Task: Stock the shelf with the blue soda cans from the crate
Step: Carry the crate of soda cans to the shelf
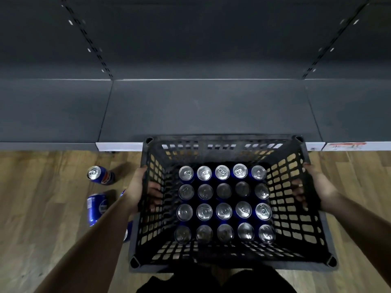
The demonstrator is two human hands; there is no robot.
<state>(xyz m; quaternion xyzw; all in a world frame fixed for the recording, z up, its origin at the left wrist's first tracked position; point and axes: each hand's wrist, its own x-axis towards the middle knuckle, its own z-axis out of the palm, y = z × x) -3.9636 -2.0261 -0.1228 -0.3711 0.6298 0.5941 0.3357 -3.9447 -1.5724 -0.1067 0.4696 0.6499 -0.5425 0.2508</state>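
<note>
Twenty blue soda cans (pixel 224 205) stood upright in four rows of five on the bottom of a black plastic crate (pixel 222 140), silver tops and pull tabs facing up, the blue of their sides showing only in the gaps between them. The crate's lattice walls rose well above the can tops. Its far rim lay against the front edge of the shelf in the view; whether the crate rested on the floor or was lifted could not be told.

The left hand (pixel 137 191) gripped the crate's left wall near the rim, its fingers (pixel 155 195) curled over to the inside. The right hand (pixel 317 187) held the right wall the same way, with its fingers (pixel 298 190) dark behind the lattice. Both forearms reached in from the lower corners.

Beyond the crate ran the dark grey shelf (pixel 201 108), with a white price strip (pixel 118 146) along its front and a red-printed label (pixel 347 145) to the right. Behind it stood a grey back panel (pixel 201 39) crossed by slotted uprights (pixel 93 43).

On the wooden floor (pixel 42 208), left of the crate, one loose blue can (pixel 101 175) stood upright, a second can (pixel 96 208) lay on its side just nearer, and a third can (pixel 128 231) showed partly between the left forearm and the crate. Dark clothing (pixel 211 282) filled the bottom edge.
</note>
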